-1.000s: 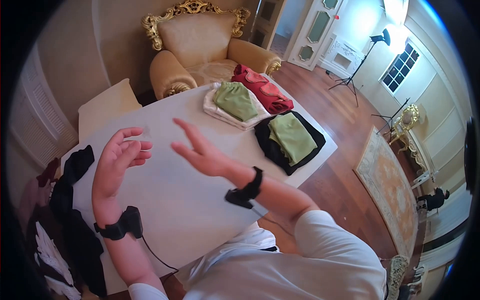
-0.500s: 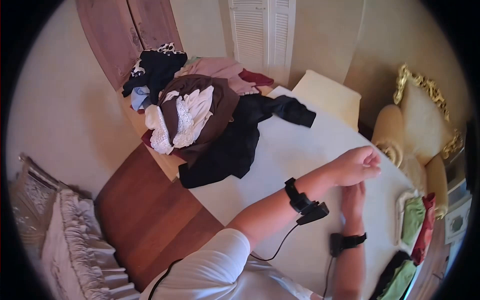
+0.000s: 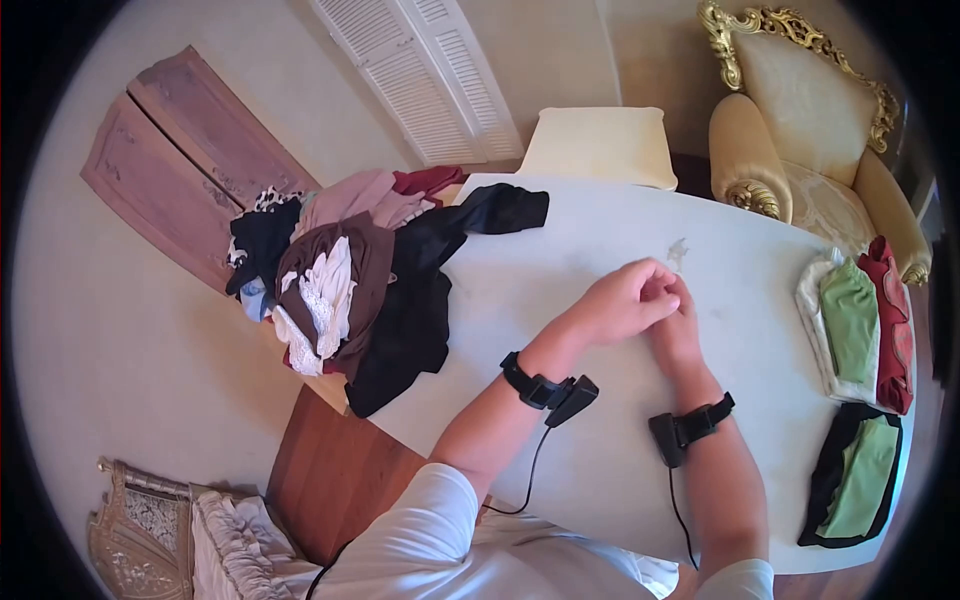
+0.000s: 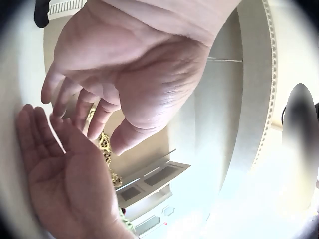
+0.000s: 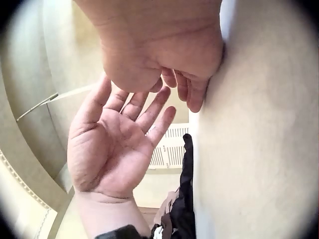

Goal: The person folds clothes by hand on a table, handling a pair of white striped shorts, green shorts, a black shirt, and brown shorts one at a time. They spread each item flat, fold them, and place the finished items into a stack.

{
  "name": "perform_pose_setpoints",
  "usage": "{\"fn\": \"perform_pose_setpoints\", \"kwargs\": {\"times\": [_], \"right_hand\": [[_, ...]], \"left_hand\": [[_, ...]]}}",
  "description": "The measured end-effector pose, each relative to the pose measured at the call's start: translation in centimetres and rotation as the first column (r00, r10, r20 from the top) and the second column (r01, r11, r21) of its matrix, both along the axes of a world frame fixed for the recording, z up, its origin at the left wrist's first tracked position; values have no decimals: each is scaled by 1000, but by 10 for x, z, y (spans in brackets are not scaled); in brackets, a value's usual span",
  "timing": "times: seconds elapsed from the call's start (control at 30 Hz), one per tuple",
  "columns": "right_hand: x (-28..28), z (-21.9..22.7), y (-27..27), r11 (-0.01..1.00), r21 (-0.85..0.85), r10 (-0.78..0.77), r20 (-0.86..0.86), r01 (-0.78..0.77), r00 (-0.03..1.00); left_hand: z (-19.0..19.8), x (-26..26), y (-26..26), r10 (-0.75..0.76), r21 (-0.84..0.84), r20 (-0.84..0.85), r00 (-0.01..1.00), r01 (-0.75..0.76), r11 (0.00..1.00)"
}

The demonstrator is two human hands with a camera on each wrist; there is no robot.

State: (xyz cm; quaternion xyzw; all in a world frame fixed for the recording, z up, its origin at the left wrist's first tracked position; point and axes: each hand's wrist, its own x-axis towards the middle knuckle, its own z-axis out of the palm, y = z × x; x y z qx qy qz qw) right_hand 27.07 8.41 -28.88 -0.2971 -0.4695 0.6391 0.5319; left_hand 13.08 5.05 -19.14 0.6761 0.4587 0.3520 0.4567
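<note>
Above the white table, the left hand holds nothing, its fingers loosely bent, beside the right hand. In the left wrist view the left hand hangs over the right hand, whose palm and extended fingers show. From the right wrist, the left hand shows its palm with spread fingers, while the right hand has its edge near the tabletop. Both are empty; whether their fingertips touch, I cannot tell.
A heap with a brown garment and a black garment lies at the table's left end. Folded green, red and another green garment lie at the right. Behind stand a cream seat and gold armchair.
The head view has swung toward the clothes heap, then partly back. The hands, apart a second ago, have come close together with the left one's fingers bent.
</note>
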Motion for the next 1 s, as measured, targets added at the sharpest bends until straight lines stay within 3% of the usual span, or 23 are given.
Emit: {"fn": "perform_pose_setpoints", "kwargs": {"times": [0.2,0.27,0.33,0.4,0.47,0.53,0.6,0.63,0.67,0.77,0.87,0.97,1.0], "right_hand": [[-7,-9,10,1000,14,-10,48,9,999],[-4,6,0,998,67,-15,160,4,987],[-4,13,-8,999,46,-9,175,1,985],[-5,15,-7,999,-39,8,88,-5,996],[-5,16,-5,998,-69,18,65,-13,998],[-5,13,-4,997,-72,28,60,-23,998],[-6,11,-4,998,-46,39,79,-35,996],[-6,11,-6,998,-41,48,80,-45,996],[-6,14,-6,998,-35,55,82,-52,995],[-4,17,-7,998,-31,64,98,-61,993],[-5,15,-6,997,-29,73,103,-71,992],[-6,10,-3,997,-13,82,103,-81,991],[-5,9,-2,997,-6,82,102,-81,991]], "left_hand": [[-18,-4,-15,98,114,-174,980,-79,990],[-10,-14,-29,130,177,-275,953,-82,981],[-6,-39,-45,189,270,-423,886,-76,960],[-8,-79,-61,296,276,-436,850,-186,943],[-25,-136,-69,464,459,-424,778,-257,850],[-5,-186,-89,691,687,-458,559,-271,674],[26,-226,-108,880,789,-332,339,-412,456],[30,-255,-117,936,783,-181,302,-532,322],[34,-290,-127,975,838,-124,185,-506,203],[23,-401,-163,987,864,2,-160,-496,-82],[17,-420,-189,916,724,-126,-381,-666,-177],[-1,-454,-208,998,402,-35,-46,-915,-28],[0,-453,-216,998,427,-67,-1,-904,28]]}}
